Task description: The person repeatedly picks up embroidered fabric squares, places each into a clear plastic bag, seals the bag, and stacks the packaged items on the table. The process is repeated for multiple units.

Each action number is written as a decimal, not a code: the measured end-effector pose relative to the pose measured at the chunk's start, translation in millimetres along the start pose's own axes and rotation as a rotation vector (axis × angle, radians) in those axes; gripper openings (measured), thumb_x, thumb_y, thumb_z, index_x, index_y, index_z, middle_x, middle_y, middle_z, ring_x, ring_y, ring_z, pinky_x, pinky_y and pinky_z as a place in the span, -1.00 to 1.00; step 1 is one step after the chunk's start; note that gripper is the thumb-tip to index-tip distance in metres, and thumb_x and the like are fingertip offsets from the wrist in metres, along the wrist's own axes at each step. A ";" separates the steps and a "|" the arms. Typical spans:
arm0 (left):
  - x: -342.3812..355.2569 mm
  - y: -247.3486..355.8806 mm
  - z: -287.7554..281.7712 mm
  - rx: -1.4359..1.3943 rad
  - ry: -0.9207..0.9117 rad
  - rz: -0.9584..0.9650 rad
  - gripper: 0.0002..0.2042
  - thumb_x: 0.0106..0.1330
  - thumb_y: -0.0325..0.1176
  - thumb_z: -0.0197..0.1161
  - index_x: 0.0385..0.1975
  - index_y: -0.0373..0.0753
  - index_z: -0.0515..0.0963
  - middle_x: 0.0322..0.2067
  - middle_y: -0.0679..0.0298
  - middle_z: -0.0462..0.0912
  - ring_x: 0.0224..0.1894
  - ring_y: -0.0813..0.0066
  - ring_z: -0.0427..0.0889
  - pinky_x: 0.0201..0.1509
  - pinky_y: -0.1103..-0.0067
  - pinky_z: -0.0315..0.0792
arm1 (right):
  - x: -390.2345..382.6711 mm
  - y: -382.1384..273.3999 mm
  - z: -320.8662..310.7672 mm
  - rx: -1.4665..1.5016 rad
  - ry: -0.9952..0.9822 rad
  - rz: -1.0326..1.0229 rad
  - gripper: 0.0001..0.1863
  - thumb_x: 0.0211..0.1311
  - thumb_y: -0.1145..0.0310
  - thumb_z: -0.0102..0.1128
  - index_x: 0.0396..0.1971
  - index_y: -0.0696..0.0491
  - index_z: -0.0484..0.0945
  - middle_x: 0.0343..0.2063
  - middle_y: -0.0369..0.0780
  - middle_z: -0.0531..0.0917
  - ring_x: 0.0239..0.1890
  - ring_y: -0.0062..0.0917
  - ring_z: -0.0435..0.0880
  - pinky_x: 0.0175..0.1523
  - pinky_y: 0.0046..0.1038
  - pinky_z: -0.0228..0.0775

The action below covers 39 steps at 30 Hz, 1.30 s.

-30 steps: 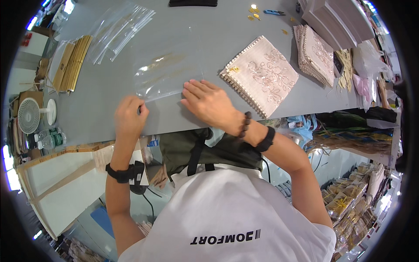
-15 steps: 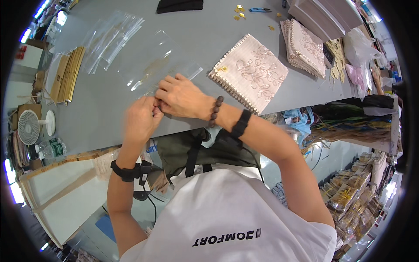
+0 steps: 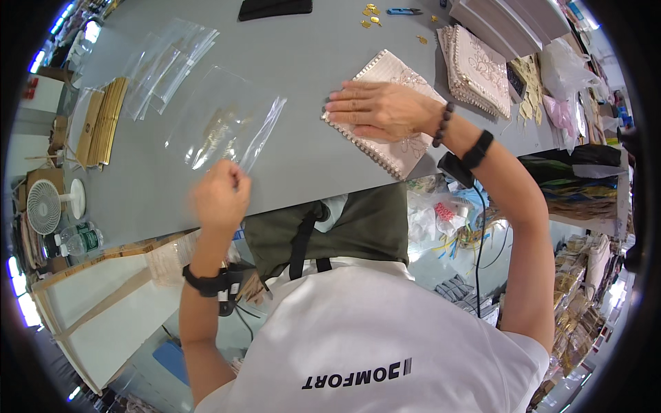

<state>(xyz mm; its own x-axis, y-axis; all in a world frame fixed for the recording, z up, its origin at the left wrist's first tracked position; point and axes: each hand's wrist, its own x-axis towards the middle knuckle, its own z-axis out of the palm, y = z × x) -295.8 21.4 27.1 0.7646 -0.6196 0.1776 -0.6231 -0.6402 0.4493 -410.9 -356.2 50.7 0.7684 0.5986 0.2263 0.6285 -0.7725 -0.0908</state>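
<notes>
"From the head view, what step?"
"Handling the pink cloth [image 3: 401, 155] on the counter [image 3: 303, 158], I think. The right hand [image 3: 379, 111] rests flat on it. The left hand [image 3: 220, 194] is curled at the clear bag [image 3: 224, 113]; I can't tell if it grips."
"Next move?"
"It needs fingers under the cloth."
"Writing?"
"Black letters [image 3: 356, 375] on the shirt [image 3: 365, 323]."

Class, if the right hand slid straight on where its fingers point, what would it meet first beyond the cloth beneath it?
The right hand would probably meet the clear plastic bag, though the hand's height is unclear.
</notes>
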 end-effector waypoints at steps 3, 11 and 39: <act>10.1 58.4 25.2 -0.159 -0.066 -0.045 -0.57 0.29 -0.45 0.28 0.20 -0.08 0.59 -0.44 0.09 0.66 -0.41 0.04 0.69 -0.28 0.17 0.59 | 7.0 3.1 28.0 0.045 0.066 0.195 -0.49 0.64 0.21 -0.03 0.44 0.09 0.46 0.42 -0.13 0.54 0.48 -0.21 0.46 0.66 -0.15 0.16; 10.7 102.8 58.7 -0.074 -0.135 0.338 -0.32 0.21 -0.54 0.26 0.42 0.03 0.51 -0.46 0.13 0.57 -0.32 -0.01 0.69 -0.22 0.17 0.60 | -1.1 -49.6 39.8 0.140 0.135 0.481 -0.10 0.56 -0.24 0.05 0.52 0.27 0.26 0.50 0.19 0.32 0.61 0.06 0.17 0.70 0.05 -0.13; 70.1 37.9 20.1 -0.561 -0.367 0.242 -0.89 0.30 -0.40 0.47 -0.28 -0.29 0.74 -0.26 0.19 0.70 -0.27 0.39 0.68 -0.15 0.48 0.55 | 118.6 -135.3 73.1 0.332 0.079 0.128 -0.57 0.45 0.07 0.24 0.09 0.08 0.67 -0.08 -0.08 0.75 0.01 -0.17 0.71 0.18 -0.13 0.52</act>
<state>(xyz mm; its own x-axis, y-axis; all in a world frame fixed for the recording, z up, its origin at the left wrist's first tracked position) -269.2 -55.5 39.0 0.4492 -0.8909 0.0674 -0.5139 -0.1960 0.8352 -396.0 -165.1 18.9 0.8401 0.4732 0.2652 0.5423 -0.7215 -0.4306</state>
